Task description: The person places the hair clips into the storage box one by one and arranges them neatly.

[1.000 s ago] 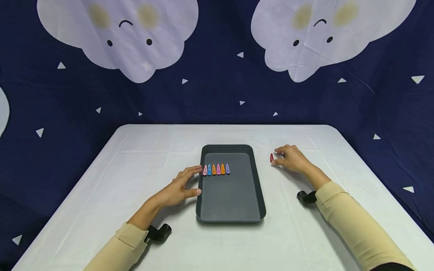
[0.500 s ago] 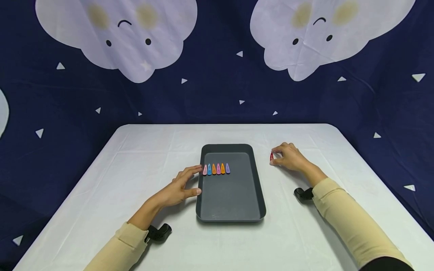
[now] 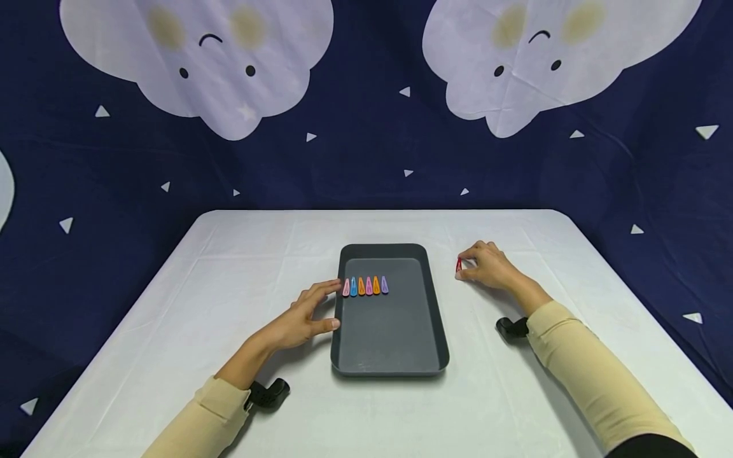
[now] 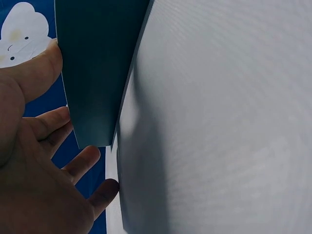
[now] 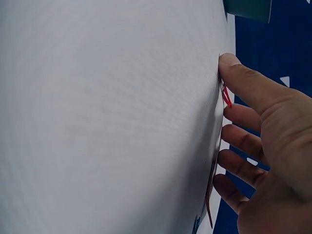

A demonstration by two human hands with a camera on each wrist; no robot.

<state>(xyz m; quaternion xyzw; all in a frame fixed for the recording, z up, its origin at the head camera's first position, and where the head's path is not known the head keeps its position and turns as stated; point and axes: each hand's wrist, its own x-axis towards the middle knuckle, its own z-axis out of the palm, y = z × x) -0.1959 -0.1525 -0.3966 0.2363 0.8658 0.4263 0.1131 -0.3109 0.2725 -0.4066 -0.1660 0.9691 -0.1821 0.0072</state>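
A dark grey rectangular tray [image 3: 392,337] rests on the white table. Several hair clips [image 3: 369,286], pink, blue, orange and purple, lie side by side in a row across its upper left. My left hand [image 3: 300,321] touches the tray's left side with extended fingers; the left wrist view has its thumb against the tray's outer wall [image 4: 97,73]. To the right of the tray, my right hand [image 3: 489,266] pinches a red hair clip [image 3: 459,264] between thumb and index finger, down at the tabletop. In the right wrist view, the red clip [image 5: 226,96] shows between those two fingers.
White cloth [image 3: 286,235] covers the table. Behind it hangs a navy curtain [image 3: 366,172] with clouds and triangles. Low in the right wrist view, a thin reddish-brown strip [image 5: 209,207] and a blue one [image 5: 196,225] appear, too edge-on to identify.
My right hand has shifted slightly left and its index finger has come in against the red hair clip. The left hand, tray and row of clips have stayed put.
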